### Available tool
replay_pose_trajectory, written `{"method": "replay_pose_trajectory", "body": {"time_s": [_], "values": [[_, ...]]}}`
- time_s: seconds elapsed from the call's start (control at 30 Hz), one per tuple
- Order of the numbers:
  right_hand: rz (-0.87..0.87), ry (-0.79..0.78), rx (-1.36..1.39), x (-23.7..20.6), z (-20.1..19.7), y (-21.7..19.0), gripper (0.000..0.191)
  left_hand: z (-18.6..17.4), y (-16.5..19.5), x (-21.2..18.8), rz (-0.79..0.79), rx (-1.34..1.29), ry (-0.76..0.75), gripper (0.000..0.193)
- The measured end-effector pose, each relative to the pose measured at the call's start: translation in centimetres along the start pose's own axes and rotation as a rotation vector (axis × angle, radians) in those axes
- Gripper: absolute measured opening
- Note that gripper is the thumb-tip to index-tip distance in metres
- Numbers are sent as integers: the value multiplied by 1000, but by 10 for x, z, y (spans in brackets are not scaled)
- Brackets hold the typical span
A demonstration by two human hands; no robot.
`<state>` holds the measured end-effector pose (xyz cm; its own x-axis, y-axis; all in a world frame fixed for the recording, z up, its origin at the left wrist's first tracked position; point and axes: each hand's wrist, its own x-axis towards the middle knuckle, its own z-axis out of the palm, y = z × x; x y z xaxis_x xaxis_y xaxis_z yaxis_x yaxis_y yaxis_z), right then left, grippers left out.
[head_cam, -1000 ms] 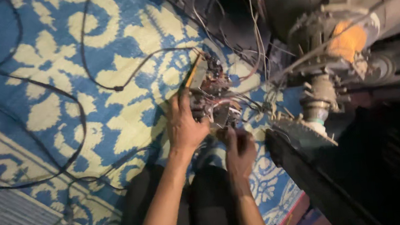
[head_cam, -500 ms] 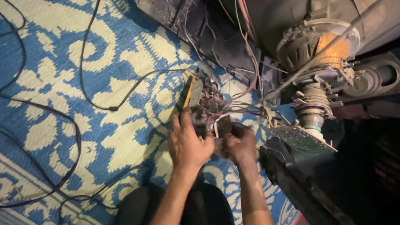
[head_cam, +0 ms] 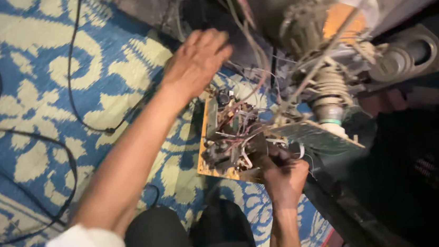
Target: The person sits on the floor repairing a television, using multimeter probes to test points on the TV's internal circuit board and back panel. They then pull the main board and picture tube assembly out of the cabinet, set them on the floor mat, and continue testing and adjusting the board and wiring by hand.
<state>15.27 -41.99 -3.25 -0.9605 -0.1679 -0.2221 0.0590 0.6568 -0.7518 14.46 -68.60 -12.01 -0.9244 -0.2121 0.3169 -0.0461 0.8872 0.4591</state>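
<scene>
A yellow circuit board (head_cam: 217, 163) crowded with components and wires lies on the blue patterned rug, beside the back of an opened picture tube (head_cam: 328, 40). My right hand (head_cam: 282, 173) grips the board's near right edge, fingers curled on it. My left hand (head_cam: 195, 62) is raised above the board's far end, fingers loosely spread among the wires, holding nothing that I can see. A small green board (head_cam: 316, 136) sits on the tube's neck just right of the yellow board.
Black cables (head_cam: 70, 168) loop across the blue and cream rug (head_cam: 40, 75) on the left. A dark casing (head_cam: 420, 175) fills the right side. A speaker cone (head_cam: 404, 59) shows at the upper right. My dark-trousered knees (head_cam: 187, 243) are at the bottom.
My left hand has lifted off the circuit board and reached up and away toward the wires. The right hand stays at the board's edge. The camera has moved closer.
</scene>
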Motion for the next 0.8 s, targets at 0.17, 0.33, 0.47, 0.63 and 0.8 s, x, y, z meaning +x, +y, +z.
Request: {"method": "replay_pose_trajectory", "body": {"time_s": [0.17, 0.33, 0.47, 0.63, 0.8], "values": [[97, 3, 43, 8, -14, 10, 16, 6, 19, 71, 208, 297, -590, 57], [-340, 16, -62, 10, -23, 39, 20, 31, 31, 101, 55, 45, -795, 33], [-173, 85, 98, 10, -7, 72, 29, 30, 8, 113, 105, 24, -612, 28], [319, 75, 861, 23, 44, 97, 33, 20, -15, 106, 344, 338, -361, 23], [359, 74, 912, 40, 81, 92, 32, 11, -15, 97, 92, 372, -419, 17]]}}
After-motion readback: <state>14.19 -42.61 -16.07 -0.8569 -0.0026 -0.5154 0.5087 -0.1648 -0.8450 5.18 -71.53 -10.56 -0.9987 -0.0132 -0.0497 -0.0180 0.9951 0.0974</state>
